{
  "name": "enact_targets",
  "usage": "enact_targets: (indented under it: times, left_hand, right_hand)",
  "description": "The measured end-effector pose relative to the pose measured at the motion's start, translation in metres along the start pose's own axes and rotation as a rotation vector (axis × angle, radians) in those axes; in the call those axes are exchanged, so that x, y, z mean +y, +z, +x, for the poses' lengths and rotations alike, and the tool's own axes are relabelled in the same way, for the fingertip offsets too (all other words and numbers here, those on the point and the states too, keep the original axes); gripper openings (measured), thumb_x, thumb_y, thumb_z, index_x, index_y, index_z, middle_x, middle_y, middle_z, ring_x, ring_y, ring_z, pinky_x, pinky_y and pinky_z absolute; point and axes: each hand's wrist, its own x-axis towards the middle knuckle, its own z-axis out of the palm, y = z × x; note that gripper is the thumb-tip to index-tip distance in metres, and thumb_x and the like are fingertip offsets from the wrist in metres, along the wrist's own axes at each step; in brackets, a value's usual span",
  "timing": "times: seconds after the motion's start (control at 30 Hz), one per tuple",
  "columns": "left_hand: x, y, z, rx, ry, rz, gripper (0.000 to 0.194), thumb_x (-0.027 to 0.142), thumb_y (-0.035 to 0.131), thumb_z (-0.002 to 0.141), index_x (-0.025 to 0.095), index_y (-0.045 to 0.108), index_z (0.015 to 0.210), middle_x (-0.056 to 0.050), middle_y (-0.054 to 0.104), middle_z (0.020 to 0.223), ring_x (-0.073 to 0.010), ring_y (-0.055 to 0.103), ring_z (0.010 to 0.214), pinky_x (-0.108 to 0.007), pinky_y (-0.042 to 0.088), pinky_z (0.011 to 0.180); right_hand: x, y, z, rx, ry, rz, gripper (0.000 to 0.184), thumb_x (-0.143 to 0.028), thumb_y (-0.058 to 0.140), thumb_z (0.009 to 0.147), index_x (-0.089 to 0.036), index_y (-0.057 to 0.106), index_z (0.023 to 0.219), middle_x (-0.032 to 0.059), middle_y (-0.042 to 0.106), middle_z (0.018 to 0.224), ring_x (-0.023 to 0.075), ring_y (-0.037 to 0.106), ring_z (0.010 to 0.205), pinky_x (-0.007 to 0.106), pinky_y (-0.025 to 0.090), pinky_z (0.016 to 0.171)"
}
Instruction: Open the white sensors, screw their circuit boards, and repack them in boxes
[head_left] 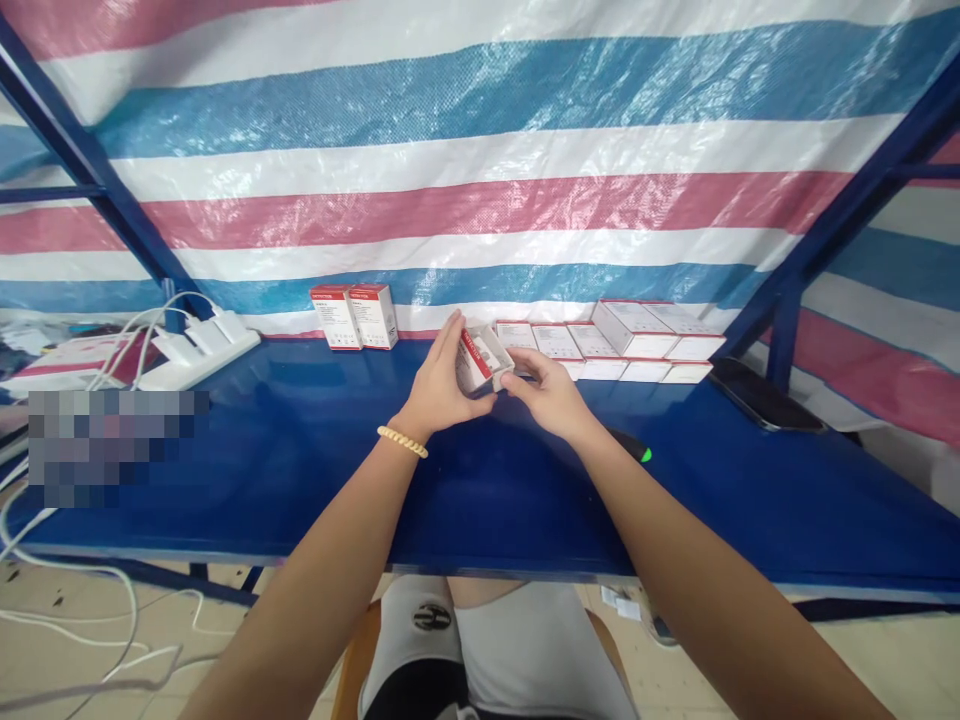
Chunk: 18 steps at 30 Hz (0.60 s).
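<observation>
A small white and red detector box [474,362] is held tilted between my two hands above the blue table. My left hand [442,385] wraps its left side, fingers pointing up and thumb beneath. At the right end, my right hand [546,392] pinches the box's edge between thumb and fingers. That end seems to be an open flap or inner tray, but I cannot make it out fully. Just beyond my right hand lie several similar white boxes [628,325] in rows, some stacked on others. A yellow coiled band [403,441] circles my left wrist.
Two detector boxes [352,318] stand upright at the back left. A white power strip [199,360] with plugs and cables lies farther left. A black phone [765,395] rests at right; a dark tool with a green tip [645,454] shows behind my right forearm. Striped sheeting [480,130] hangs behind the table [315,480].
</observation>
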Motion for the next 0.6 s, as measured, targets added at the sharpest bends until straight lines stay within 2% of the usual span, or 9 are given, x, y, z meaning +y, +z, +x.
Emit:
enact_targets:
  times: [0.07,0.13,0.2,0.3,0.4,0.5,0.6]
  left_hand:
    - [0.001,0.001,0.0,-0.039,-0.019,-0.022,0.114,0.057,0.078,0.063,0.02,0.016,0.15,-0.02,0.031,0.152,-0.038,0.032,0.141,-0.054,0.033,0.112]
    - [0.003,0.003,0.0,-0.012,-0.062,-0.015,0.117,0.064,0.079,0.059,0.02,0.019,0.15,-0.02,0.038,0.147,-0.0373,0.038,0.137,-0.054,0.036,0.111]
    - [0.006,0.006,0.0,0.028,-0.086,0.002,0.113,0.066,0.078,0.06,0.021,0.024,0.149,-0.018,0.044,0.141,-0.0354,0.044,0.132,-0.052,0.039,0.108]
    - [0.008,0.009,0.0,0.081,-0.069,0.042,0.096,0.059,0.076,0.068,0.021,0.032,0.145,-0.016,0.05,0.136,-0.0326,0.05,0.126,-0.049,0.042,0.105]
    - [0.01,0.01,-0.001,0.103,0.022,0.1,0.081,0.044,0.074,0.073,0.019,0.038,0.141,-0.016,0.054,0.133,-0.0322,0.052,0.124,-0.049,0.041,0.105]
    - [0.01,0.009,-0.002,0.085,0.101,0.121,0.071,0.032,0.071,0.075,0.021,0.042,0.139,-0.015,0.056,0.132,-0.0316,0.052,0.123,-0.049,0.038,0.105]
    - [0.007,0.009,-0.003,0.028,0.075,0.14,0.069,0.03,0.071,0.075,0.023,0.043,0.137,-0.013,0.058,0.132,-0.0313,0.052,0.124,-0.049,0.035,0.106]
  right_hand:
    - [0.0,0.0,0.0,0.02,-0.006,-0.011,0.045,-0.041,0.07,0.077,-0.022,0.061,0.116,0.0093,0.07,0.119,0.0258,0.065,0.111,0.042,0.056,0.084]
    - [-0.001,-0.001,0.0,0.03,-0.016,-0.018,0.044,-0.041,0.071,0.075,-0.023,0.062,0.115,0.009,0.07,0.117,0.0258,0.065,0.111,0.044,0.055,0.088]
    - [-0.002,-0.002,0.0,0.025,-0.023,-0.007,0.045,-0.042,0.072,0.074,-0.023,0.062,0.113,0.0088,0.07,0.118,0.0259,0.065,0.111,0.043,0.055,0.089]
    - [-0.002,-0.003,0.001,-0.004,-0.013,0.058,0.048,-0.046,0.073,0.071,-0.024,0.061,0.112,0.0082,0.069,0.12,0.0249,0.065,0.111,0.041,0.055,0.088]
    - [-0.003,-0.001,0.001,0.041,0.009,0.067,0.043,-0.046,0.071,0.072,-0.023,0.061,0.106,0.008,0.071,0.111,0.0228,0.066,0.104,0.039,0.054,0.087]
    - [-0.003,0.003,-0.001,0.172,-0.035,-0.08,0.032,-0.043,0.069,0.073,-0.021,0.061,0.095,0.0064,0.07,0.093,0.0203,0.066,0.086,0.035,0.054,0.071]
    - [-0.004,0.006,-0.004,0.222,-0.145,-0.243,0.02,-0.037,0.069,0.073,-0.022,0.06,0.081,0.003,0.065,0.079,0.0162,0.06,0.069,0.032,0.051,0.062]
